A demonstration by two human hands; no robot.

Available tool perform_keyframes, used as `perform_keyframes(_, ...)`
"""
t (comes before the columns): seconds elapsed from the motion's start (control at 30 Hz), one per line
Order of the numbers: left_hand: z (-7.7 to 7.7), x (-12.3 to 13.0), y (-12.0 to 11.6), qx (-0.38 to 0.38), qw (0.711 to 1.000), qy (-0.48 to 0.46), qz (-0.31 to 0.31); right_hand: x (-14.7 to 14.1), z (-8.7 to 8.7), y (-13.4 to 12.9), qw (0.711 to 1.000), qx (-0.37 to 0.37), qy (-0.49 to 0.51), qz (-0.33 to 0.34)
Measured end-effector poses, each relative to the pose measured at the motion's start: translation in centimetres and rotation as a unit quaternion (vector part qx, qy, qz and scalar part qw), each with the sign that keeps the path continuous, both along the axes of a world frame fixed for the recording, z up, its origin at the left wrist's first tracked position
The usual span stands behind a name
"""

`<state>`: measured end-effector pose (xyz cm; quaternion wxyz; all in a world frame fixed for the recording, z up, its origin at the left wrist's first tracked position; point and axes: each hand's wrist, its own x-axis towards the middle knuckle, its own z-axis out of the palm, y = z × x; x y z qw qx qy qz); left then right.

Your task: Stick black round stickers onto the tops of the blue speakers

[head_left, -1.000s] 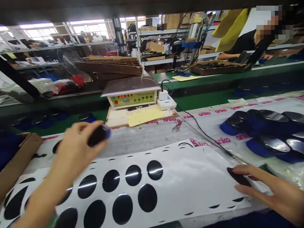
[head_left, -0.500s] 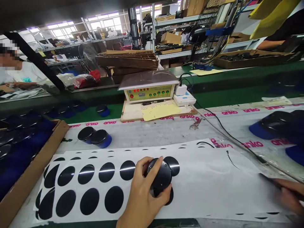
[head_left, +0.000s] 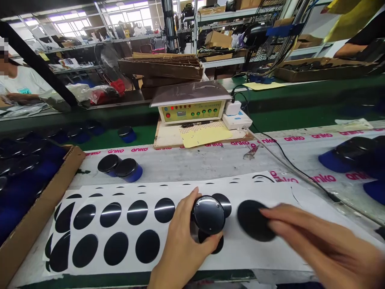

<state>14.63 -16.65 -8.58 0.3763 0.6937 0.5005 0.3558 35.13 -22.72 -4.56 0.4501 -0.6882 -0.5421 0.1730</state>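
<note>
White backing sheet (head_left: 255,257) showing rows of glossy black ovals (head_left: 137,212); black-topped caps (head_left: 128,170) showing blue bases just beyond it; magenta "anko" lettering (head_left: 139,149) repeating farther beyond it.

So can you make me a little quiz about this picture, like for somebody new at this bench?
1. Which hand is on the shiny round black cap?
2. True or false: the white sheet has black circles on it.
3. What colour are the bottoms of the two round pieces standing on the bench? A red, B blue, C yellow.

Key: 1 the left hand; 2 true; 3 B.
</note>
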Motion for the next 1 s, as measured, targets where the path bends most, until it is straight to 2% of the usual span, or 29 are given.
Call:
perform_keyframes(0.1, -0.1, 0.0, 0.0, -0.002, 1.000, -0.007, -0.004, -2.6, -0.1, 2.1, 0.996, -0.033, 0.066, 0.046)
perform_keyframes(0.17, -0.1, -0.1, 0.1, -0.005, 1.000, -0.009, -0.007, -3.1, -0.3, 3.0, 0.994, -0.061, 0.075, 0.055)
perform_keyframes(0.27, -0.3, -0.4, 0.3, 0.011, 1.000, -0.001, -0.025, -2.2, -0.5, 3.6, 0.992, -0.096, 0.055, 0.064)
perform_keyframes(0.4, -0.4, -0.7, 0.6, 0.038, 0.997, 0.019, -0.057, -0.8, -0.3, 4.0, 0.992, -0.039, 0.030, 0.119)
perform_keyframes(0.5, -0.4, -0.8, 0.7, 0.037, 0.997, 0.024, -0.056, -1.1, -0.7, 4.5, 0.988, -0.030, 0.103, 0.112)
perform_keyframes(0.63, -0.5, -0.8, 0.6, 0.034, 0.997, 0.027, -0.058, -2.9, -2.1, 5.2, 0.952, -0.094, 0.252, 0.144)
perform_keyframes(0.7, -0.5, -0.7, 0.7, 0.041, 0.997, 0.020, -0.056, -3.7, -2.6, 5.4, 0.939, -0.106, 0.296, 0.141)
perform_keyframes(0.87, -0.6, -0.8, 0.9, 0.057, 0.996, 0.006, -0.062, -4.2, -3.0, 5.3, 0.932, -0.106, 0.323, 0.125)
perform_keyframes(1.0, -0.5, -0.8, 0.8, 0.064, 0.996, 0.021, -0.060, -4.4, -2.5, 5.4, 0.949, -0.083, 0.281, 0.120)
